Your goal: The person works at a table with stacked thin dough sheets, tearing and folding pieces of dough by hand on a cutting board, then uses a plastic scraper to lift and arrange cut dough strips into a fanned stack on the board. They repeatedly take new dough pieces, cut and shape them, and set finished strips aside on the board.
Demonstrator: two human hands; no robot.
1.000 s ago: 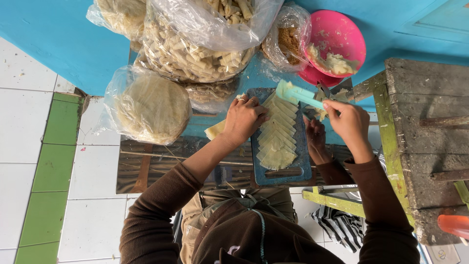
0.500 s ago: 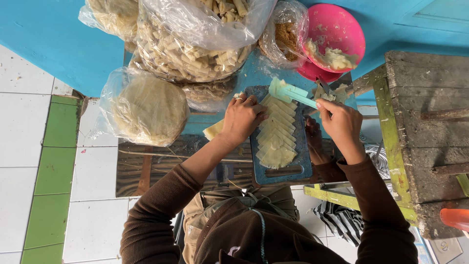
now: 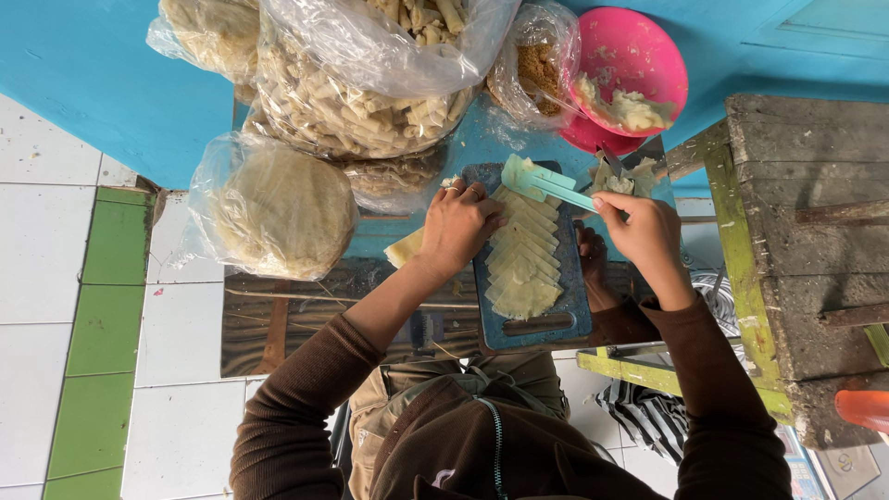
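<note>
Vs half a sec ago: right hand (image 3: 644,231), grip clamped on pale green spatula (image 3: 542,183), has swung its blade over the top dough sheets (image 3: 523,255) on blue board (image 3: 528,315). Left hand (image 3: 458,227) stays pressed flat, fingers together, at stack's edge, holding nothing.

Orange object (image 3: 863,408) cut off; upper bags (image 3: 370,37) too

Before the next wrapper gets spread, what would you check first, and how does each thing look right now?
1. Spatula held firmly in right hand: ok.
2. Left hand steadying the wrappers: ok.
3. Wrappers lie fanned on the blue board, none hanging off: ok.
4. Pink bowl holds filling, close to the right hand: ok.
5. Filling on the spatula blade: cannot tell how much.
</note>
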